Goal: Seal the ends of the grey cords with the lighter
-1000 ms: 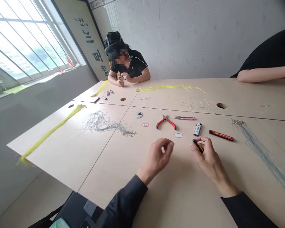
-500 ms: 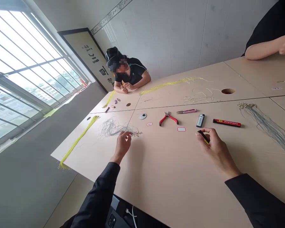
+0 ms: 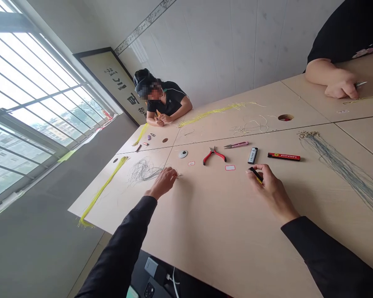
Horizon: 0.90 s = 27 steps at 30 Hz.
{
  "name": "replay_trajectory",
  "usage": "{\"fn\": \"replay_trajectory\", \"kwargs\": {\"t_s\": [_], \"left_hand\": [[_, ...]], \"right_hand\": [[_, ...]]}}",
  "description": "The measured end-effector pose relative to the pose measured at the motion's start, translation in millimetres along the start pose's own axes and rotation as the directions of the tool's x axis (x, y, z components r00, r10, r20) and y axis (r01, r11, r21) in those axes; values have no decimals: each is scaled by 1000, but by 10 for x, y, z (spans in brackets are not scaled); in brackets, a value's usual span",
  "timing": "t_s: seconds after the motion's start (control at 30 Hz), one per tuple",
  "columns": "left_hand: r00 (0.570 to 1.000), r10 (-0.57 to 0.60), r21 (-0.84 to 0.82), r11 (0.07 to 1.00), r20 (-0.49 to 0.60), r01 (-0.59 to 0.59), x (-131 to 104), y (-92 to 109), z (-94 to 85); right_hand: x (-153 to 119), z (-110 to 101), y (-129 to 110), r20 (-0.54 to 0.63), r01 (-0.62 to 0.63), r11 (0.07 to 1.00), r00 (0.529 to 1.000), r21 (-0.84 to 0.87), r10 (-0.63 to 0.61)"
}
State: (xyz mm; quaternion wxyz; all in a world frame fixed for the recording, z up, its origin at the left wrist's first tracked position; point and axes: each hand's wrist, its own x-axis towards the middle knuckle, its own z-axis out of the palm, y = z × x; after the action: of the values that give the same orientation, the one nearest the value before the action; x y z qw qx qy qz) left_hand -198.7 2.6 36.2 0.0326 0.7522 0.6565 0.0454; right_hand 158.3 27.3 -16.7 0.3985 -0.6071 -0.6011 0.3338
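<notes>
My left hand (image 3: 165,182) reaches palm down over the knotted end of a loose bundle of thin grey cords (image 3: 142,170). Its fingers are curled together at the cord ends; what they pinch is too small to make out. Small light fittings (image 3: 180,175) show just right of the fingertips. In my right hand (image 3: 272,188), raised above the table, a short black lighter (image 3: 256,174) with a yellow part is held between thumb and fingers. Beyond that hand lie a white lighter (image 3: 253,155) with black ends and a long red Ferrari-marked stick (image 3: 284,157).
Red-handled pliers (image 3: 214,155), pink thread snips (image 3: 236,145), a round white disc (image 3: 182,154) and small labels (image 3: 230,167) lie mid-table. Yellow cord bundles (image 3: 104,190) lie left and at the back. More grey cords (image 3: 345,165) spread right. Two other people sit across the table.
My left hand has turned palm down and moved slightly right over the cord ends. The view has shifted a little right. A co-worker's hand at far right has come down to the table.
</notes>
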Motion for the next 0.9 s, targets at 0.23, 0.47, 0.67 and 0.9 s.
{"fn": "replay_trajectory", "kwargs": {"t_s": [0.23,0.47,0.67,0.9], "left_hand": [[998,46,2,999,39,-46,23,-36,-29],[999,29,-21,999,27,-28,55,9,-45],[992,-94,-113,990,-79,84,47,18,-75],[788,-508,-340,852,-349,399,146,-86,-197]], "right_hand": [[-7,-2,16,1,32,999,999,13,-32],[-1,4,27,2,28,1000,1000,13,-28],[5,2,16,37,-10,1000,999,7,10],[-1,-8,12,35,1,1000,999,-2,-1]]}}
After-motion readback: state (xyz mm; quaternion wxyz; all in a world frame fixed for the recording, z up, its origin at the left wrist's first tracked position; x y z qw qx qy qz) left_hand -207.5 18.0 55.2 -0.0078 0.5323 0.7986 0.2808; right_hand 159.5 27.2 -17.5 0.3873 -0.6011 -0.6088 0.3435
